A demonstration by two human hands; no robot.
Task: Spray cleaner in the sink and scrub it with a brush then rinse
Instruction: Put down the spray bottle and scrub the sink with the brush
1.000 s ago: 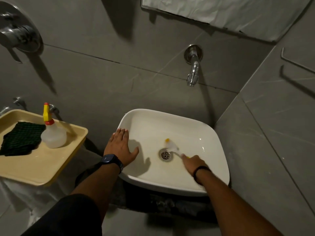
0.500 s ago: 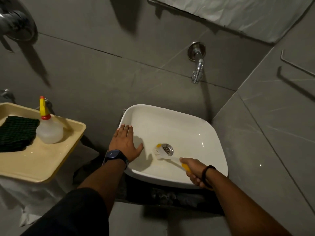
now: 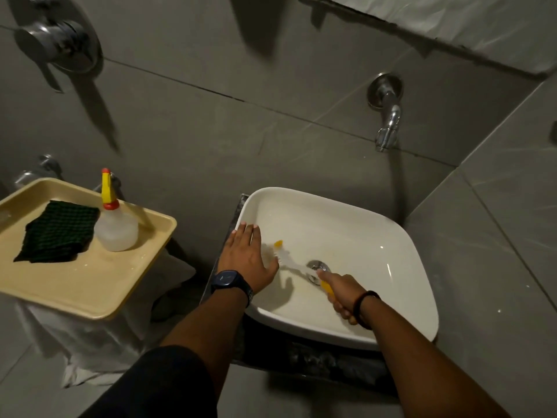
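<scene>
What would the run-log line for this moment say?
phase: scrubbing | right hand: grips brush | left hand: flat on sink rim | tap: no water seen

Dark green cloth point(image 3: 57, 232) on beige tray point(image 3: 90, 285) (left of basin); covered mirror point(image 3: 452, 22) up top.

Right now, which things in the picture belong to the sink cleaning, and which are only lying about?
For the job:
- sink
- brush, held by the right hand
- spray bottle on the tray
- tap, for the rinse
- left hand, resting on the sink rim

Just lying about:
- dark cloth on the tray
- wall valve
</scene>
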